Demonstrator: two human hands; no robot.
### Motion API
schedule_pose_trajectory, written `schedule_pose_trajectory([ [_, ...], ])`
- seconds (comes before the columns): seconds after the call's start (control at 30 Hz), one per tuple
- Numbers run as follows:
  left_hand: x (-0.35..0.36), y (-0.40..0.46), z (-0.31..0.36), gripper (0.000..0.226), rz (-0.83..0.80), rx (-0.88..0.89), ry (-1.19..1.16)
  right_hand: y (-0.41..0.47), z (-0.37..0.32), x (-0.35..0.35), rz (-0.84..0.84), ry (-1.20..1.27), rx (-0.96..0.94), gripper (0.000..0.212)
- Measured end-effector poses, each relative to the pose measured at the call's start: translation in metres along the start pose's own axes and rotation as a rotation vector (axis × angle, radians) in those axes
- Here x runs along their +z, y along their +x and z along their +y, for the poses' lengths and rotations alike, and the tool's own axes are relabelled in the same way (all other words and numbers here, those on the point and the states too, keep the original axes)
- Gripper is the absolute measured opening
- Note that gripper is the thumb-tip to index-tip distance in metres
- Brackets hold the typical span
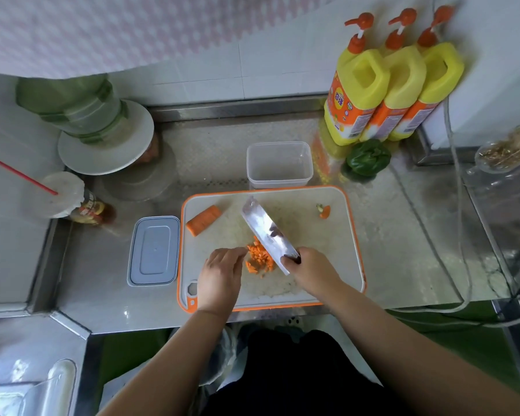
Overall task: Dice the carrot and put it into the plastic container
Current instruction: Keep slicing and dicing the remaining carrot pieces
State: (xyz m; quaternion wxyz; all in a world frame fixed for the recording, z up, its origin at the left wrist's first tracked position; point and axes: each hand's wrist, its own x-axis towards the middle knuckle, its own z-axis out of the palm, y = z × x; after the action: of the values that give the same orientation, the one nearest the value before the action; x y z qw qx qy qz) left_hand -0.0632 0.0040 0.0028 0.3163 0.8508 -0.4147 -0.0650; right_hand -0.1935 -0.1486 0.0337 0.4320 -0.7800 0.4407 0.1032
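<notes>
Right hand (311, 270) fingers clenched round the handle of the cleaver (269, 234); blade runs away from the body toward upper left, tilted, its lower edge at the diced carrot pile (258, 256). Left hand (221, 273) lies flat-ish on the cutting board (336, 250), fingers extended, tips touching the pile's left side, grasping nothing.

Judgement: step in hand is gathering or finishing the dice between hand and blade. To do it well: keep left fingertips tucked back from the edge, corral the pieces against the blade flat, keep the pile tight so nothing scatters off the board. If more cuts are needed, rock the blade, don't lift high.

Carrot status: one uncut carrot piece (203, 224) lies on the board's upper left, well apart from the pile. A small trimmed carrot end (324, 211) sits at upper right of the board. So roughly half diced, none transferred.

Containers: plastic container (279, 165) stands on the worktop (403, 235) just behind the board's far edge, lid off, looks empty. Its lid (153, 250) lies just left of the board. Three yellow detergent bottles (388, 85) stand at the back right with a green pepper (367, 157) in front. A sealed drink cup with red straw (63, 193) sits far left; contents unclear.
</notes>
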Motion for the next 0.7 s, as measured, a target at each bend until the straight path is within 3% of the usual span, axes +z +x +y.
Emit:
schedule_pose_trajectory([
  [0.13, 0.005, 0.008, 0.007, 0.010, -0.084, -0.099, 0.016, 0.003, 0.007, -0.001, 0.040, 0.032, 0.006, 0.042],
  [0.23, 0.008, 0.011, 0.011, 0.007, -0.081, -0.099, 0.036, 0.005, 0.008, -0.005, -0.020, 0.036, -0.002, 0.040],
  [0.33, 0.006, 0.007, 0.010, 0.021, 0.030, -0.057, 0.066, 0.006, 0.007, -0.006, -0.155, -0.051, -0.025, 0.038],
  [0.5, -0.005, -0.004, 0.006, 0.035, 0.252, -0.174, 0.051, 0.005, 0.004, -0.002, -0.296, -0.359, -0.127, 0.039],
  [0.7, -0.005, -0.011, -0.003, 0.033, 0.275, -0.277, 0.033, 0.009, 0.009, -0.001, -0.369, -0.409, -0.162, 0.038],
])
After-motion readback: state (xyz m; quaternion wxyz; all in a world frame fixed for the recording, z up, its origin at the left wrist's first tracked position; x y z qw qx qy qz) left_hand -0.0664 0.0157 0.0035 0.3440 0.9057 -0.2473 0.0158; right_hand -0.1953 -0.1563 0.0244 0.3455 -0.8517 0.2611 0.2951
